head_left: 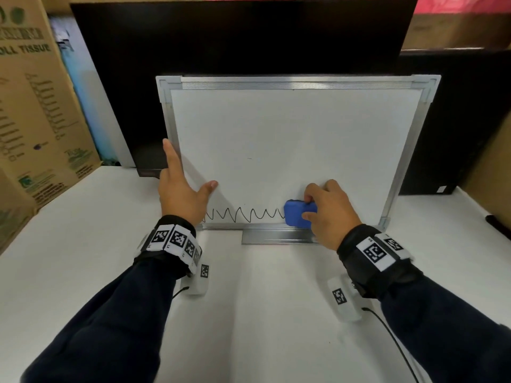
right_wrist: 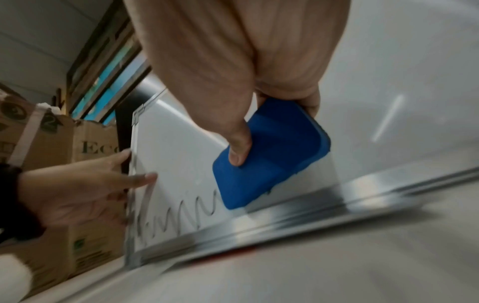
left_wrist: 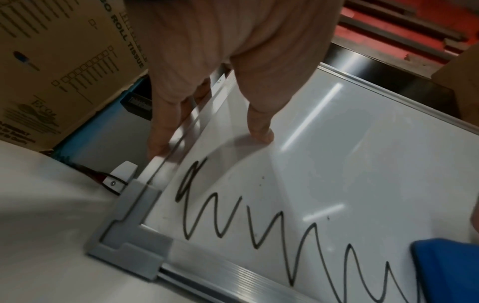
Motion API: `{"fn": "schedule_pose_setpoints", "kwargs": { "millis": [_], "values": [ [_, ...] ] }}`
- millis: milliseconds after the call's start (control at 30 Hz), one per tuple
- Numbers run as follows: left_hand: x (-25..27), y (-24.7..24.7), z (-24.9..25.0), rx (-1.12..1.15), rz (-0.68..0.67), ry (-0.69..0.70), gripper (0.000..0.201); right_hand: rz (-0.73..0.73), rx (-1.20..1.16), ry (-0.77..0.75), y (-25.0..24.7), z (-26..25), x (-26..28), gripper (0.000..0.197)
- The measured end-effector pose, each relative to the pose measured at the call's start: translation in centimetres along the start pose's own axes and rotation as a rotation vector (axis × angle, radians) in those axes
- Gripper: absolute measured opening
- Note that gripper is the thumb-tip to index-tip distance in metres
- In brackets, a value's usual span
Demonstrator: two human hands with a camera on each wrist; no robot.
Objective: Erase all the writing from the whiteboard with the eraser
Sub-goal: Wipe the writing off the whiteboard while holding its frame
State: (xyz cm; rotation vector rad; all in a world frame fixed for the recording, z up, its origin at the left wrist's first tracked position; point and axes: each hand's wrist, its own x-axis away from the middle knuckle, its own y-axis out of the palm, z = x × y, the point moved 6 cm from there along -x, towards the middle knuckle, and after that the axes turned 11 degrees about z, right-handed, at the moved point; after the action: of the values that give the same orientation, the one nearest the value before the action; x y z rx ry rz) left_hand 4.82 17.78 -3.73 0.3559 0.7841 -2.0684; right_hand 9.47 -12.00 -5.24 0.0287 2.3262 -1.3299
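Note:
A silver-framed whiteboard leans upright at the back of the white table. A black zigzag line runs along its bottom left and shows large in the left wrist view as writing. My right hand grips the blue eraser and presses it on the board at the zigzag's right end; the eraser has my thumb across its back. My left hand steadies the board's left edge, fingers straight behind the frame, thumb on the white surface.
A dark monitor stands behind the board. Cardboard boxes fill the left side. A black box sits at the right, and a black marker lies near the table's right edge. The board's metal tray juts forward.

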Motion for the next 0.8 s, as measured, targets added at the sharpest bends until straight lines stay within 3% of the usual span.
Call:
{"fn": "schedule_pose_setpoints", "kwargs": {
  "millis": [267,600,800],
  "values": [
    [-0.1,0.4,0.3,0.001,-0.009,0.017,0.111,-0.067,0.021,-0.143,3.7,-6.4,-0.3,0.021],
    [-0.6,0.5,-0.5,-0.002,-0.022,0.017,0.112,-0.045,0.026,-0.004,0.8,-0.6,0.1,0.018],
    [-0.3,0.5,-0.1,0.004,-0.027,0.019,0.112,-0.078,0.033,-0.088,2.8,-4.8,0.1,0.024]
  ]
}}
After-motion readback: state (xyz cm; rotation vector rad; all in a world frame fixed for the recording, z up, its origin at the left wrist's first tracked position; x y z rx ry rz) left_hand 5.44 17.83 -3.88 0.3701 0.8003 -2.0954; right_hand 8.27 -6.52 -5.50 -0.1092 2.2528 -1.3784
